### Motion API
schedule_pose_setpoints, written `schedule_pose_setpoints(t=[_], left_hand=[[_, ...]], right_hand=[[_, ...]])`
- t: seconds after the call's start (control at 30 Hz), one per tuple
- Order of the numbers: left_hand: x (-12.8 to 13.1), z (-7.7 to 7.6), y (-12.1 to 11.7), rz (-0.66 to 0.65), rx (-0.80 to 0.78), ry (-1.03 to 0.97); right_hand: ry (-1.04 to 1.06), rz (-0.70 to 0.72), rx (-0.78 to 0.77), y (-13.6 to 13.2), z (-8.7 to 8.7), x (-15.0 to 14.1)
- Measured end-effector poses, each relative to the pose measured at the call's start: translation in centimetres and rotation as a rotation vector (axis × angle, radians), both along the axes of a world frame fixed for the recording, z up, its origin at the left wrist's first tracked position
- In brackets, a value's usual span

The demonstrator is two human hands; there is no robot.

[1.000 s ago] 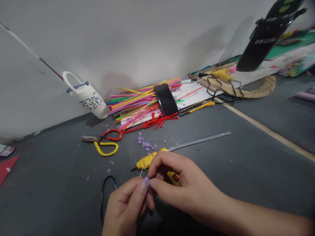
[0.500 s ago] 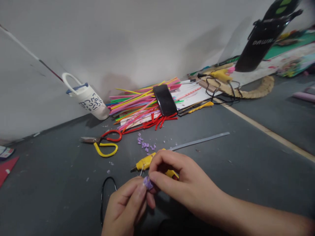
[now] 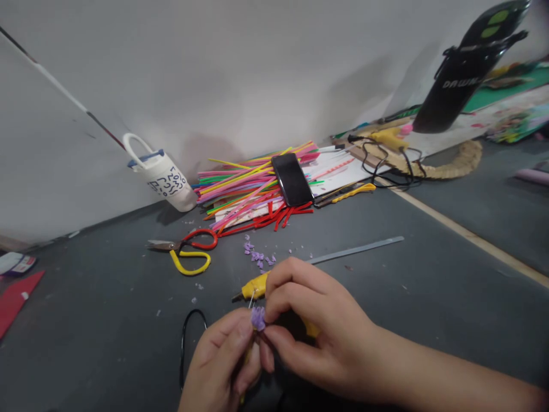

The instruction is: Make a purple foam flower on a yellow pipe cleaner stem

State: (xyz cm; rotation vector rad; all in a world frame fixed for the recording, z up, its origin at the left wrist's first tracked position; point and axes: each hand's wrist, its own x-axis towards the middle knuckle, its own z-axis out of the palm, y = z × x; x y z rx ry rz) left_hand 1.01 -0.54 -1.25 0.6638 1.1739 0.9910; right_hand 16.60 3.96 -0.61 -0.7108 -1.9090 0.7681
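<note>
Between my two hands is a small ruffled purple cluster, looking like a tiny flower head. My left hand pinches it from below with thumb and fingers; a thin yellowish stem shows partly under it. From the right, the thumb and fingertips of my right hand close on the cluster's side. Just behind lies a yellow glue gun, its dark nozzle pointing left and much of its body hidden by my right hand. A long translucent glue stick stretches to the upper right behind it.
Small purple bits lie beyond the glue gun. Scissors with red and yellow handles rest to the left. Farther back are colourful pipe cleaners, a phone, a white cup and a black bottle. A black cord loops nearby.
My right hand's fingers have shifted and turned, with the thumb now lower beside the cluster. More of the purple cluster shows upright between the hands. The view has moved slightly.
</note>
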Motion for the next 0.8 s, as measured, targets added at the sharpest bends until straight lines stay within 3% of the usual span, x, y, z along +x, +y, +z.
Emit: schedule_pose_setpoints(t=[0.3, 0.47, 0.8], left_hand=[[0.3, 0.39, 0.04, 0.039, -0.032, -0.028], [0.13, 0.07, 0.08, -0.011, -0.012, -0.063], [0.33, 0.3, 0.34, 0.021, -0.002, 0.013]], right_hand=[[-0.046, -0.11, 0.202, -0.59, -0.46, -0.06], [-0.072, -0.128, 0.26, -0.47, -0.61, -0.3], [0.037, -0.117, 0.11, -0.58, -0.33, -0.33]])
